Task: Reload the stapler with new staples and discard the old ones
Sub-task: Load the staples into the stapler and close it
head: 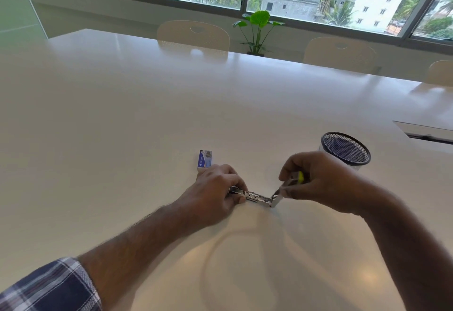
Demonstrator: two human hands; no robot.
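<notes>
The stapler [259, 196] lies opened at lower centre of the frame on the white table [122, 126]. The left hand [215, 191] grips its metal end; the right hand [316, 180] pinches its raised yellow-tipped top. A staple box [205, 160] sits just behind the left hand, a mesh cup [346, 149] behind the right.

The tabletop [147, 114] is smooth, glossy off-white, throwing back soft window glare. The stapler [257, 196] shows bare, shiny metal along its open rail, with a glossy yellow-green plastic part at its 2 o'clock end. The cup [348, 147] is dark wire mesh, matt. The staple box [205, 160] looks like printed card. The sleeve [49, 288] is checked woven cloth.
</notes>
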